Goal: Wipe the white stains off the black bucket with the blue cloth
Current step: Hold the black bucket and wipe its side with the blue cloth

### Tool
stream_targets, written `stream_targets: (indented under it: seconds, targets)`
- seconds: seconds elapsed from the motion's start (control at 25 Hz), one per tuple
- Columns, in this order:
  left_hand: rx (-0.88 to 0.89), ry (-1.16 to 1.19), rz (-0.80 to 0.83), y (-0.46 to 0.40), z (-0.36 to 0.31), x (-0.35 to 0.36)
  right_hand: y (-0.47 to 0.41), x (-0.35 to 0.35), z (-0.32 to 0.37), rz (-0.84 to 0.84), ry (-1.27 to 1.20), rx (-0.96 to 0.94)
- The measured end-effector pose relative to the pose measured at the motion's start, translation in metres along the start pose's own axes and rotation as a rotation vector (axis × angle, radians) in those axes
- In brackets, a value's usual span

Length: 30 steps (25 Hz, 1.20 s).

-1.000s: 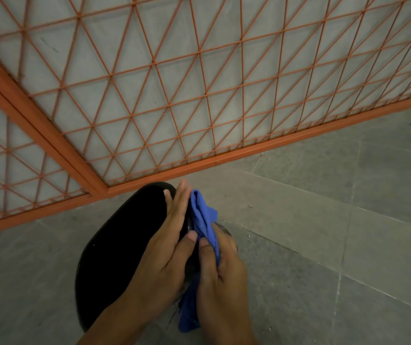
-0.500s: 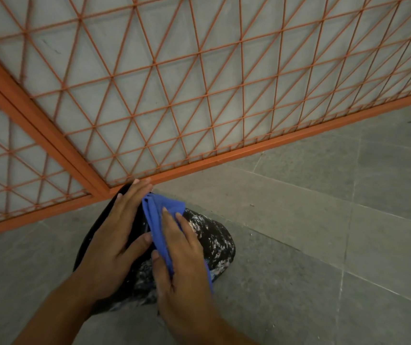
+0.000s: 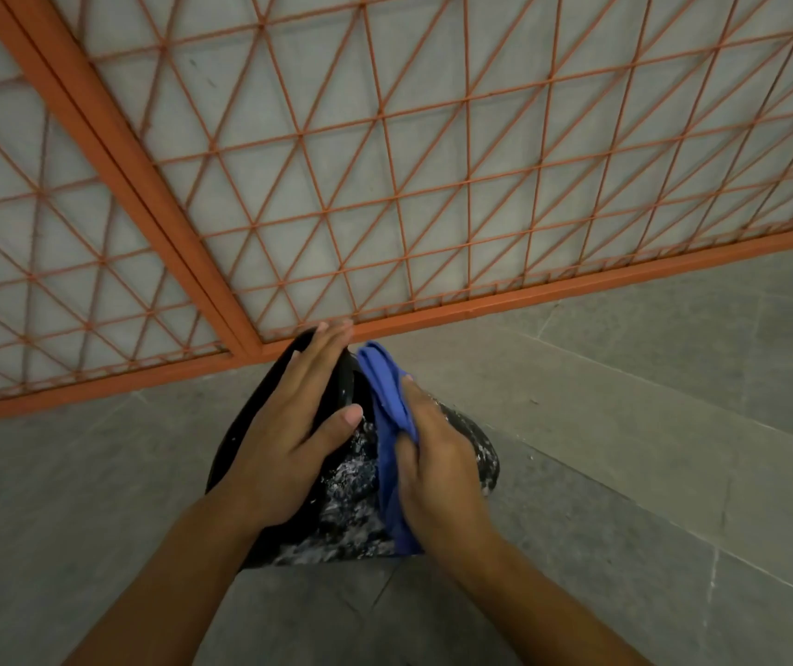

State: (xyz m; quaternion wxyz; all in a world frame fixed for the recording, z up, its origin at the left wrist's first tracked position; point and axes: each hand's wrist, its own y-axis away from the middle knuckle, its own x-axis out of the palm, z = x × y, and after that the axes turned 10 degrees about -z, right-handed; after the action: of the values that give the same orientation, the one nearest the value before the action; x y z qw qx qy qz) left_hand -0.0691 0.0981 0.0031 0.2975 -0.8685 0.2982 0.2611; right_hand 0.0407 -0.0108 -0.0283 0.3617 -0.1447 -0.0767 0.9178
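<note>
Grey stone floor (image 3: 649,473) meets an orange lattice grille (image 3: 384,185). The black bucket (image 3: 346,497) lies on its side at the grille's base, white stains (image 3: 351,478) visible. Left hand (image 3: 288,439) lies flat on it, fingers spread. Right hand (image 3: 437,463) is clenched around the blue cloth (image 3: 384,391), pressing it against the bucket.
</note>
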Motion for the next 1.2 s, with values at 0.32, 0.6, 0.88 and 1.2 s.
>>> stream_targets:
  seconds: [0.32,0.6,0.88,1.2]
  targets:
    - [0.035,0.013,0.016,0.0,-0.006,0.005,-0.016,-0.004,-0.003,-0.027,-0.017,-0.037]
    - [0.011,0.096,0.021,-0.003,-0.004,0.006,-0.015,-0.009,-0.023,0.09,0.056,-0.153]
    - [0.013,0.139,0.0,0.005,0.0,0.004,0.011,0.004,-0.006,0.073,-0.068,-0.126]
    - [0.072,0.048,0.008,0.007,-0.004,0.007,0.015,0.009,-0.015,-0.104,-0.046,-0.16]
